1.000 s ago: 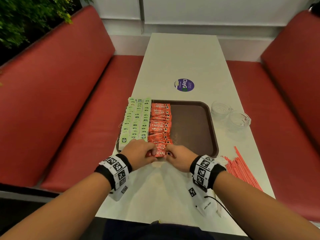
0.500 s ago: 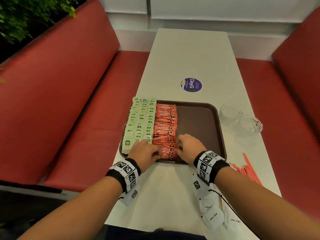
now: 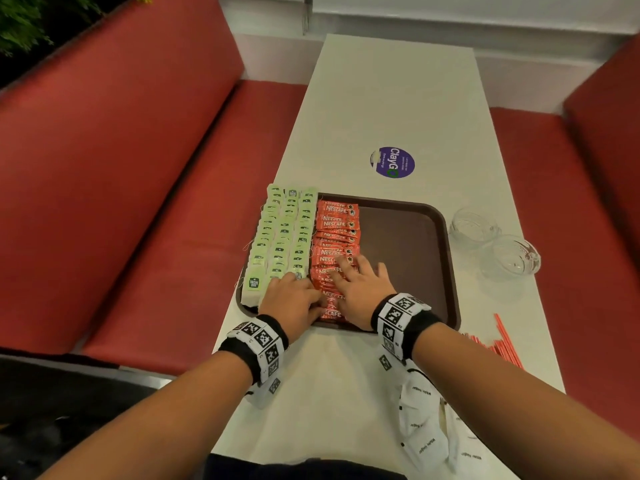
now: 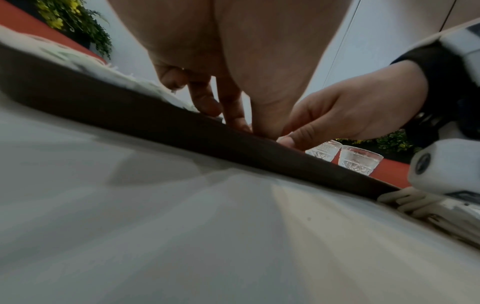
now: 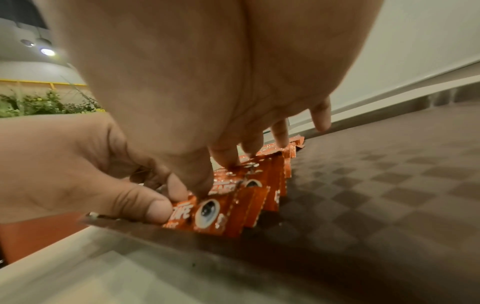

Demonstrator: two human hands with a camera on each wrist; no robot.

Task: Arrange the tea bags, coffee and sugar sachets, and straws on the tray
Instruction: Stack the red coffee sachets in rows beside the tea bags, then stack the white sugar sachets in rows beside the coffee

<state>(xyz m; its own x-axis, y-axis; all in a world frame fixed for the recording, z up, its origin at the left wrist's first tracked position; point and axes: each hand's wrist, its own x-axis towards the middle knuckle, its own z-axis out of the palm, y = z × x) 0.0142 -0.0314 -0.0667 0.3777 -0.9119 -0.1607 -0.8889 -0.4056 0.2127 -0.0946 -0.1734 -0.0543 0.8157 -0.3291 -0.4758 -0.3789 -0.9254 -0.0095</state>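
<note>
So nearest the person, white sugar sachets (image 3: 424,431) are still lying loose on the table (image 3: 346,393) by the right forearm, not on the tray yet. Just past them both hands are on the near end of the brown tray (image 3: 415,244). The left hand (image 3: 294,299) has its thumb and curled fingers pinching the closest red coffee sachet, you can see that best from the right wrist view. The right hand (image 3: 360,289) lies flat with fingers spread, fingertips pressing down on the overlapping column of coffee sachets (image 3: 336,237). To their left the green tea bags (image 3: 284,233) sit in three neat columns, hanging a bit over the tray's left edge. The right half of the tray is bare. Off to the right on the table is a bunch of red straws (image 3: 498,344), and further back two glass cups (image 3: 491,244) and a purple sticker (image 3: 393,162).

My read: this is the tidy-up of the coffee row, tea looks done. Next move is probably to let go and reach back for the sugar, then fan it into the bare half without nudging the coffee row. Straws come last, I'd guess
</note>
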